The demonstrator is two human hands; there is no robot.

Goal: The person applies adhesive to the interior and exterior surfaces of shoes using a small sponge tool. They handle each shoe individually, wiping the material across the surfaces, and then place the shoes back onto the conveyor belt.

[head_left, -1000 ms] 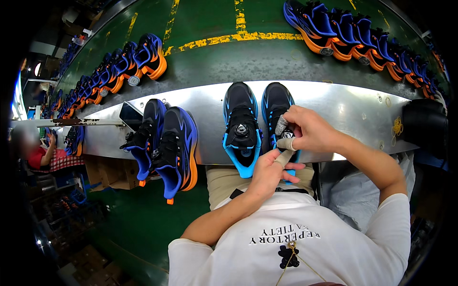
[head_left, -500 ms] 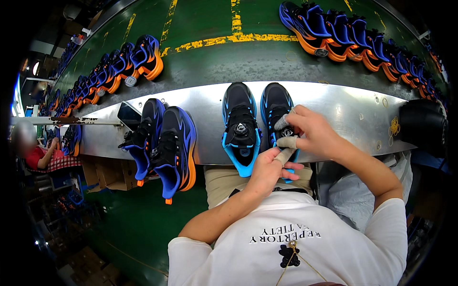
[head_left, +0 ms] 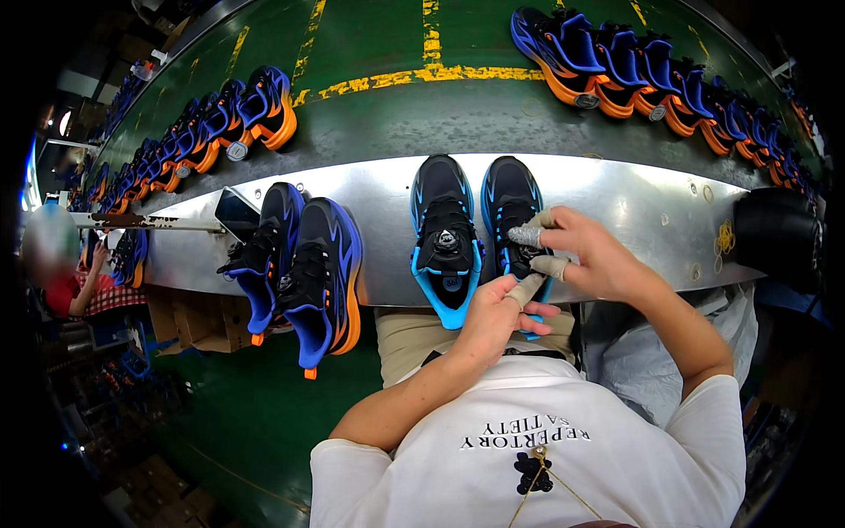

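A pair of black and blue sneakers stands on the metal bench (head_left: 616,202) in front of me. My right hand (head_left: 585,255), with taped fingertips, rests on the tongue of the right sneaker (head_left: 513,207). At that shoe's heel end my left hand (head_left: 497,312) pinches its near edge with a taped finger. The left sneaker (head_left: 444,238) of the pair stands untouched beside it, with a round dial on its tongue.
Another blue, black and orange pair (head_left: 304,264) lies tilted at the bench's left. Rows of similar sneakers (head_left: 651,75) ride a green conveyor (head_left: 396,53) beyond. A black round container (head_left: 779,233) sits at right. A person in red (head_left: 70,282) works at far left.
Both hands stay on the right sneaker with only small finger shifts; the shoes have not moved.
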